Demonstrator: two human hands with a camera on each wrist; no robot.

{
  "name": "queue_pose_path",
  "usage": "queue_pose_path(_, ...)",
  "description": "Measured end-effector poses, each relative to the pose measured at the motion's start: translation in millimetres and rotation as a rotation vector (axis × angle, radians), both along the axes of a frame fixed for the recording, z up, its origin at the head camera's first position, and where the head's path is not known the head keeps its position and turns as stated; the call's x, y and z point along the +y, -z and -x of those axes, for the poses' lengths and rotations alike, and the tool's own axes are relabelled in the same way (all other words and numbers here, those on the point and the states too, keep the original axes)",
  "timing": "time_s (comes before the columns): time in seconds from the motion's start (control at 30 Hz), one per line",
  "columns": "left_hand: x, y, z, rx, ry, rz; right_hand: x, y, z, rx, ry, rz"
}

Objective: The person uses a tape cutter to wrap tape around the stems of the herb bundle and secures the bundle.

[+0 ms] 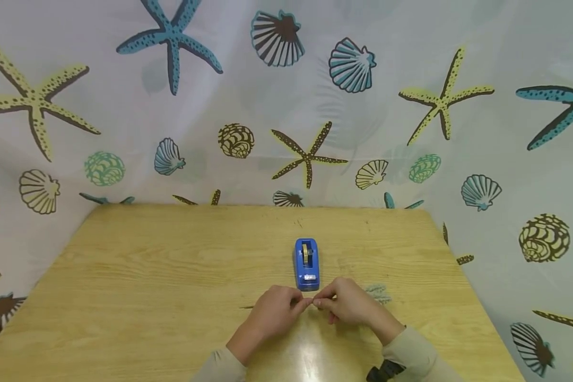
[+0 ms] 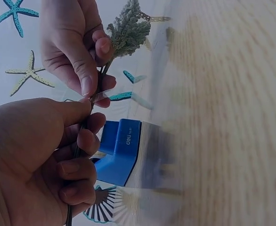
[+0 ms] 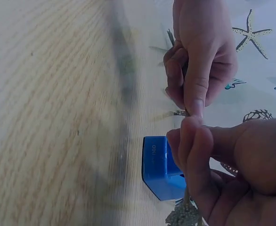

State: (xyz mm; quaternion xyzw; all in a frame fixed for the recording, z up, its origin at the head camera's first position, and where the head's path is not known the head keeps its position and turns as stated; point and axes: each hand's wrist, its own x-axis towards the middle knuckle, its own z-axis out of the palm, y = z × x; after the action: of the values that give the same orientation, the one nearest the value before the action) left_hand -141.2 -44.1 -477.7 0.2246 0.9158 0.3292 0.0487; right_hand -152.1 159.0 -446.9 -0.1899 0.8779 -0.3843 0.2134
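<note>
A bundle of thin dark stems [image 2: 82,123] topped by a grey-green dried-flower head [image 2: 130,30] runs through both hands. My left hand [image 1: 274,310] curls its fingers round the lower stems, the thumb pressing near the middle. Beside it, nearly touching, my right hand [image 1: 346,303] pinches the stems below the flower head. A short strip of clear tape [image 2: 101,95] sticks out from the stems between the two thumbs. Just beyond the hands stands a blue tape dispenser [image 1: 307,265] with a roll in it. The stems are mostly hidden by the fingers.
The wood-grain table [image 1: 172,265] spreads out around the hands. Behind it and along its sides hangs a white cloth [image 1: 310,95] printed with starfish and shells. A dark strap [image 1: 385,370] shows at the right sleeve.
</note>
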Motion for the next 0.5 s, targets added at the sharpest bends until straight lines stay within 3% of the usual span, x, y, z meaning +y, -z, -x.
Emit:
queue_pose_path(0.13,-0.2,-1.7,0.7,-0.007,0.003,0.007,-3.5,1.4,-2.2,0.097,-0.016,-0.029)
queue_pose_path(0.23,0.3,-2.6,0.3,-0.015,0.006,0.010,-6.6,4.8,-6.1,0.221,-0.039,-0.068)
queue_pose_path(0.5,2.5,-5.7,3.1,-0.018,-0.001,0.014,-11.5,15.9,-8.9,0.758,-0.129,-0.282)
